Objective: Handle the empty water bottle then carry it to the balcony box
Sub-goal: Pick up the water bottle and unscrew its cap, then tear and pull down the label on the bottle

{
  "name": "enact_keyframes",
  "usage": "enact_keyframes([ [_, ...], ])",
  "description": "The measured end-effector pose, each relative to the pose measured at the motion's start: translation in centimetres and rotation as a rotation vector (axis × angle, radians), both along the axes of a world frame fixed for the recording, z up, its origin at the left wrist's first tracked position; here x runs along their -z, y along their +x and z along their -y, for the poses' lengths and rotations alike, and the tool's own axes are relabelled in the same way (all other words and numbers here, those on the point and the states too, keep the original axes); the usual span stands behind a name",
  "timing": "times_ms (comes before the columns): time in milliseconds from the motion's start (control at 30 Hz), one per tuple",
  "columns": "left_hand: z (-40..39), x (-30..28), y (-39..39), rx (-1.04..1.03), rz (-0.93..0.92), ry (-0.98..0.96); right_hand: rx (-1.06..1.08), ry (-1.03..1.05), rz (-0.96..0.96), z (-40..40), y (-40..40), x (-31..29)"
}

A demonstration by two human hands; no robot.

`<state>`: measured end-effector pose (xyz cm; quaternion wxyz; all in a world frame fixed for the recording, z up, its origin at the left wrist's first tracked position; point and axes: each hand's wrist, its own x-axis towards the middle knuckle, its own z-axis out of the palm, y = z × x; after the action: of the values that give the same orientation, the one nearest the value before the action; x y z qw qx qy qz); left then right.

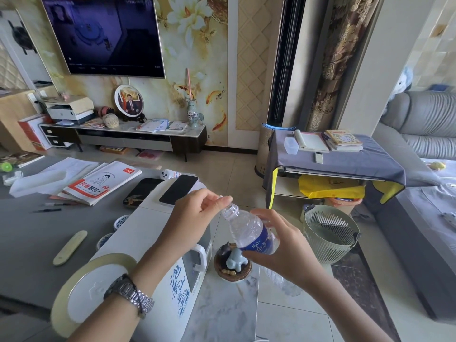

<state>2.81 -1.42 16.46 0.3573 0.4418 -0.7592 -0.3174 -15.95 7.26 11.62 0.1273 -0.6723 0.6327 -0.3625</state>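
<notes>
While the right hand wraps its grip around the blue-labelled middle of the clear water bottle, the bottle tilts with its open neck up and to the left, in the air above a white dispenser and a small figurine dish. Just above the neck, the left hand has its grip pinched shut on a small pale thing at the fingertips, probably the cap. A metal watch sits on the left wrist. A slatted bin stands near on the floor
</notes>
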Motion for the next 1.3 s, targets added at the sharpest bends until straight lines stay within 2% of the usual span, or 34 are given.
enact_keyframes([
  [133, 1.6, 1.0, 1.7, -0.042, 0.025, -0.062, 0.007, 0.014, 0.012, 0.5, 0.0, 0.3],
  [267, 3.9, 3.5, 4.7, -0.091, 0.128, 0.004, -0.004, 0.036, 0.043, 1.5, 0.5, 0.3],
  [500, 6.2, 7.4, 8.8, -0.301, 0.304, 0.115, -0.049, 0.063, 0.110, 3.5, 2.5, 0.1],
  [667, 7.0, 9.0, 9.3, -0.316, 0.363, 0.128, -0.065, 0.078, 0.127, 4.2, 3.3, 0.2],
  [833, 7.2, 10.2, 9.3, -0.319, 0.380, 0.172, -0.073, 0.098, 0.114, 4.2, 3.5, 0.3],
  [1300, 7.8, 9.9, 9.2, -0.299, 0.284, 0.335, -0.057, 0.092, 0.174, 3.5, 2.7, 0.0],
])
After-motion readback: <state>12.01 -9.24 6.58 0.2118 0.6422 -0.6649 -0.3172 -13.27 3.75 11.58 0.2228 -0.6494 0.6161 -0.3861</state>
